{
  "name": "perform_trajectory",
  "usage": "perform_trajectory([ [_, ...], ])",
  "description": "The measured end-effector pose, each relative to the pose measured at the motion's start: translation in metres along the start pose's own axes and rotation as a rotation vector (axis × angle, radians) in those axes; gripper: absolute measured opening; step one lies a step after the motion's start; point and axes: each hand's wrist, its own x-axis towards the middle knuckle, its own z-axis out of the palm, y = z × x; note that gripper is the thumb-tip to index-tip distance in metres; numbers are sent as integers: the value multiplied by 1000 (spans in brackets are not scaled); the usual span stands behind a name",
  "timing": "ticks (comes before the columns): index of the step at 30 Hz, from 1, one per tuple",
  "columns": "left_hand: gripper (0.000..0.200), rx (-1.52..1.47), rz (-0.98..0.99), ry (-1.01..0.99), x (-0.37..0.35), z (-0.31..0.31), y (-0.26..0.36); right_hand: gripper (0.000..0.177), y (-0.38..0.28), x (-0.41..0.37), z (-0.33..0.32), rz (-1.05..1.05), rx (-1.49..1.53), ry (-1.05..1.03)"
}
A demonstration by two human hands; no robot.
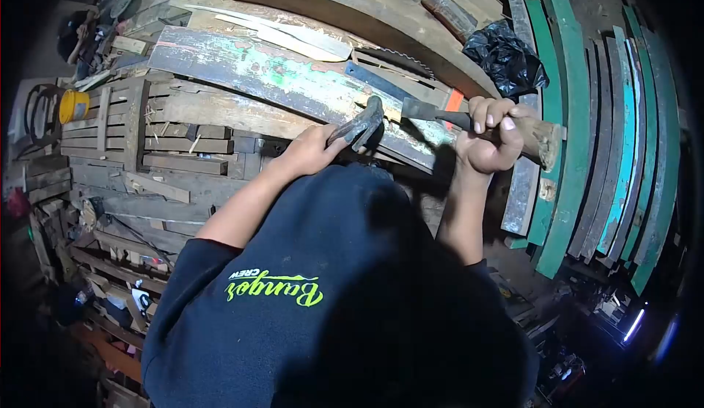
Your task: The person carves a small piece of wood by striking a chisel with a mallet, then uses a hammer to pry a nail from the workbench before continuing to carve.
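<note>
Toward the right end of the curved, green-flaked wooden plank (279,78), the left hand (312,151) grips a grey metal claw hammer (364,123) — the right hand (491,140) fists a wooden-handled steel chisel (433,113), its blade tip just beside the hammer head.

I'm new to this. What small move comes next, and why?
Probably swing the hammer to the wooden butt of the chisel and tap: the right hand sets its blade on the painted plank; the left hand holds the hammer beside it.
</note>
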Motion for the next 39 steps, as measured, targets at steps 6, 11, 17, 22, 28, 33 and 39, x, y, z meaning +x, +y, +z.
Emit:
perform_trajectory([
  [6, 34, 8, -12, -4, -2, -4, 3, 20, 35, -24, 17, 58, -189, 155],
  [11, 35, 32, -2, -16, 0, -2, 0, 25, 16, -10, 27, 22, -24, 134],
  [17, 35, -19, 31, 29, 2, 1, -3, 24, 37, -19, 31, 86, -214, 164],
  [22, 34, -14, 16, 26, -2, -1, 2, 25, 24, -10, 28, 12, -67, 166],
  [28, 39, -10, 128, 107, 2, 8, -11, 24, 46, -27, 30, 62, -243, 143],
  [33, 38, 9, 84, 92, 0, 1, 0, 29, 29, -18, 32, 5, -137, 115],
  [39, 33, 26, 34, 19, 0, -1, 2, 31, 53, -28, 28, -59, -451, 84],
])
